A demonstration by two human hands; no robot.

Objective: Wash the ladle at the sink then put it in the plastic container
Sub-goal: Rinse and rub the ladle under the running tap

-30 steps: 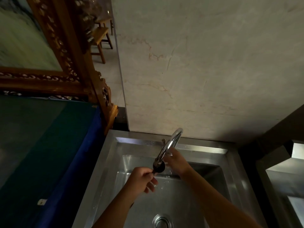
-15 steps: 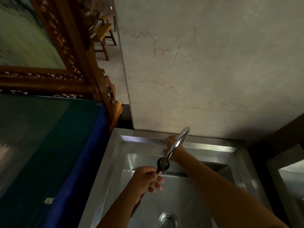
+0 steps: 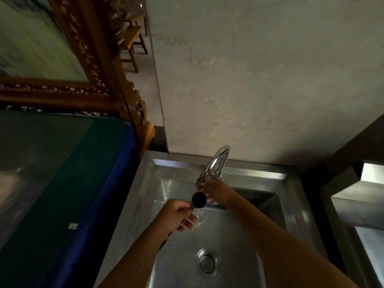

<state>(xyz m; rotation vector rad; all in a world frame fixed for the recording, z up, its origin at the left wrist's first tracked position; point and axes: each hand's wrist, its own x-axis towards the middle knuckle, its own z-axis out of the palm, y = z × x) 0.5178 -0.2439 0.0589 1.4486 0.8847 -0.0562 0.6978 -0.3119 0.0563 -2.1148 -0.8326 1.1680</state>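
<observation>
A small dark ladle [image 3: 199, 199] is held over the steel sink [image 3: 145, 183], its round bowl just below the spout of the curved chrome tap [image 3: 216, 163]. My left hand [image 3: 176, 217] is shut on its handle, which runs down under my wrist and is mostly hidden. My right hand [image 3: 216, 192] reaches behind the ladle bowl, up at the foot of the tap, fingers wrapped there. Water glints in the basin under the ladle. No plastic container is in view.
The drain [image 3: 207, 260] lies in the near part of the basin. A blue-edged glass-topped table [image 3: 62, 183] borders the sink on the left, a carved wooden frame [image 3: 99, 59] behind it. A plain wall rises behind the tap. Another steel unit [image 3: 357, 204] stands at the right.
The view shifted a little. My right hand went up to the tap's base and came back down a little. The ladle bowl now sits lower under the spout, and water shows beneath it.
</observation>
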